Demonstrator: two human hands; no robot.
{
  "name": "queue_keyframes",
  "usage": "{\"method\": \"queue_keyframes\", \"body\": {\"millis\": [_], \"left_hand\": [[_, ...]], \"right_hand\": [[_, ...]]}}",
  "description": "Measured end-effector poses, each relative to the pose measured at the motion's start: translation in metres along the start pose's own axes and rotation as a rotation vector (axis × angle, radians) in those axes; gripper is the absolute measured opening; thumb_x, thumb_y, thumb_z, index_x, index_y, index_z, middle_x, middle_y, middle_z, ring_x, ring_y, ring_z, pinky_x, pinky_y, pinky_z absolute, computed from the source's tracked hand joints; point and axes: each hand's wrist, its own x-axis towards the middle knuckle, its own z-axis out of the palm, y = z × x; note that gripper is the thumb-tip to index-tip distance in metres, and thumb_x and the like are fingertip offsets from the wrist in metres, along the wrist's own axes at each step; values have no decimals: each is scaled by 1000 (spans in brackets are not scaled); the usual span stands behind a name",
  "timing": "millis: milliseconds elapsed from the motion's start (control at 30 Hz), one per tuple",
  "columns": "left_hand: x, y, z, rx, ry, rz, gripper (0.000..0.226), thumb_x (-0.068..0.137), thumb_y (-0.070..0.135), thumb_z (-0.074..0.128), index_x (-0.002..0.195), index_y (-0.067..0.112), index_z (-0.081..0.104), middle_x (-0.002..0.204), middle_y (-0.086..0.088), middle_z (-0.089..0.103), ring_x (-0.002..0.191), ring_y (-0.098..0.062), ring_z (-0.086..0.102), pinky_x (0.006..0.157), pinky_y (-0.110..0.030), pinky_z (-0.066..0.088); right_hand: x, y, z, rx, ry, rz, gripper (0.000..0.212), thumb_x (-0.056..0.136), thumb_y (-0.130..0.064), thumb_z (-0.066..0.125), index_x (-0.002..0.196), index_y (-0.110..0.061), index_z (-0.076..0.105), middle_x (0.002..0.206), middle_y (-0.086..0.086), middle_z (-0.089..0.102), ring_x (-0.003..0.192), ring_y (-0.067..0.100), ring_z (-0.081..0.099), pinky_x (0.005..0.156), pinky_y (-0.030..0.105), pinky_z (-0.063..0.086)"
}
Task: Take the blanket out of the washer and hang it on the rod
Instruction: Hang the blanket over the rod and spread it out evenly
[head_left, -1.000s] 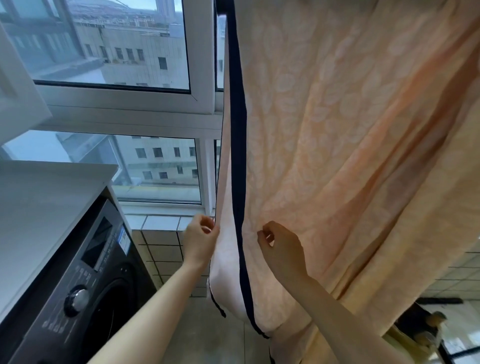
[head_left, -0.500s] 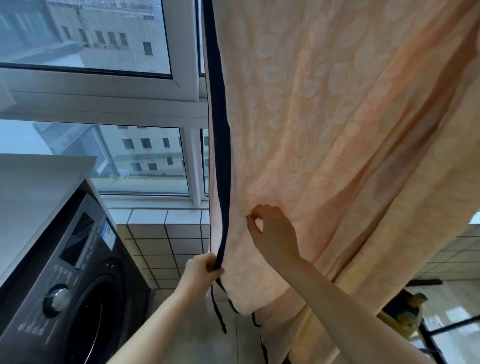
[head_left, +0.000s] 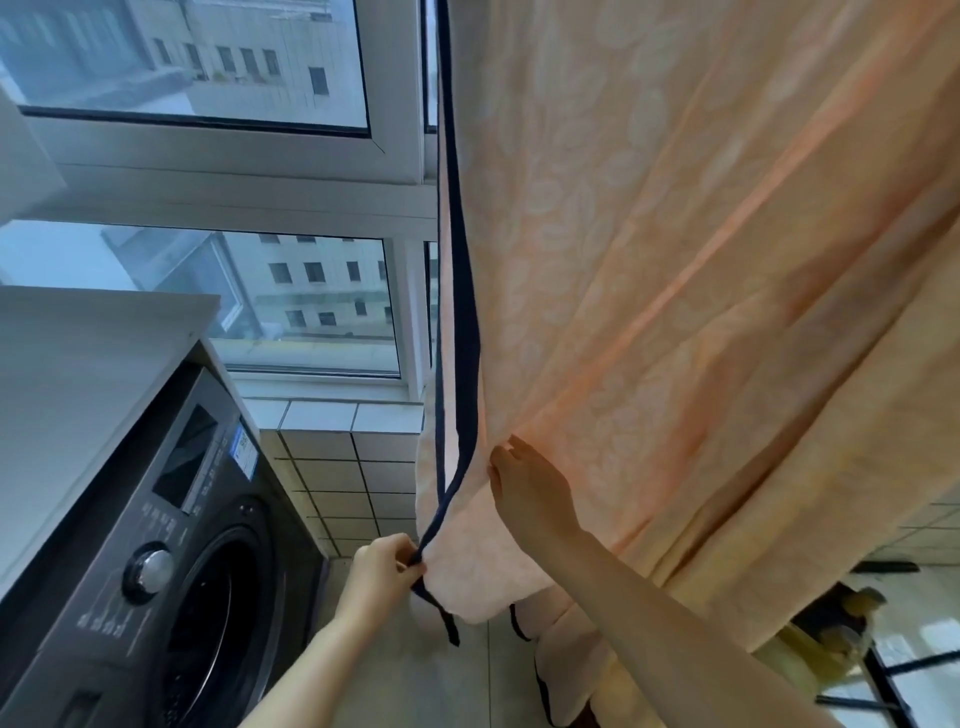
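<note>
A: Blanket (head_left: 675, 312) first — where were the fingers on it?

B: The left hand (head_left: 384, 569), low and centre in the frame, had its fingers closed in a pinch on the dark navy trim (head_left: 464, 291) near the bottom corner. The right hand (head_left: 524, 486), a little higher and just right of centre, lay against the peach cloth just right of that trim; its fingers looked fairly straight, with the tips pressed into a fold. Whether it actually gripped the cloth, I could not tell.

A: And which way did the blanket run?

B: Its long axis ran top to bottom. It hung from above the top edge of the frame and filled the whole right half, its lower end nearing the floor at lower centre. The navy trim marked its left edge, dropping almost straight from top centre, then bending left toward the pinching hand.

A: How did it look?

B: Pale peach, with a faint lighter leaf pattern. Long folds slanted from the upper right down toward the right hand. The lowest corner was paler, and a loose end of trim dangled below the left hand.

A: Around it?

B: A dark front-loading washer (head_left: 171, 561) sat at lower left, a white-framed window (head_left: 291, 156) at upper left, and tiled wall (head_left: 332, 483) between washer and blanket.
</note>
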Motion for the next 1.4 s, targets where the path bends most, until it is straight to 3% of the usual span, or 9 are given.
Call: {"method": "queue_keyframes", "body": {"millis": [100,300,400,500,700,900,1100,1300,1400], "left_hand": [[3,4,-1,-68,24,-30,7,84,18,72,87,22,67,83,8,69,78,-7,66,78,-33,57],[17,53,-38,-236,74,110,18,87,21,68,105,22,63,97,7,67,89,-6,65,73,-19,53],[20,96,-69,-340,140,236,21,89,24,66,109,22,62,99,8,68,90,-6,67,78,-22,55],[14,144,-101,-453,166,386,15,91,23,61,106,25,60,98,6,70,88,-4,68,79,-21,56],[-5,234,-153,-587,328,593,18,94,26,53,104,15,62,90,-10,71,82,-22,69,75,-32,58],[-18,306,-200,-526,602,740,14,94,17,59,107,14,59,88,8,69,74,2,68,64,-9,50],[-27,348,-226,-312,861,796,14,90,21,65,102,15,63,80,23,58,68,13,57,65,3,40],[-30,372,-233,-49,1039,885,8,88,10,67,94,7,71,83,-1,71,71,-7,57,67,-1,39],[-22,380,-232,75,1093,845,8,88,11,66,94,8,72,86,-3,68,82,-11,45,72,-6,36]], "right_hand": [[-1,0,-2,10,-59,33,27,102,-27,39,107,-13,62,100,3,61,95,23,56,74,28,44],[-7,-8,-25,102,-36,42,27,100,-36,44,108,-19,63,114,-3,62,106,13,56,85,20,43],[-7,-14,-47,123,-3,37,26,98,-39,46,108,-22,63,114,-6,62,102,10,57,86,17,42],[-4,-19,-78,133,55,16,22,97,-40,48,107,-27,62,111,-10,63,97,6,58,86,12,41],[-1,-26,-163,64,269,-83,17,98,-35,48,107,-26,60,109,-9,61,94,5,58,80,7,34],[17,-25,-248,-73,594,-230,5,88,-15,64,92,-16,66,86,-1,66,89,14,60,64,24,51],[42,-18,-321,-176,820,-375,7,87,-15,67,93,-14,70,90,-2,70,97,18,59,77,30,54],[65,-7,-370,-380,797,-352,23,94,-23,56,113,-13,66,114,1,65,113,19,54,92,36,49],[72,2,-385,-382,731,-306,30,99,-34,45,114,-17,64,109,-1,67,103,18,61,95,46,45]]}}
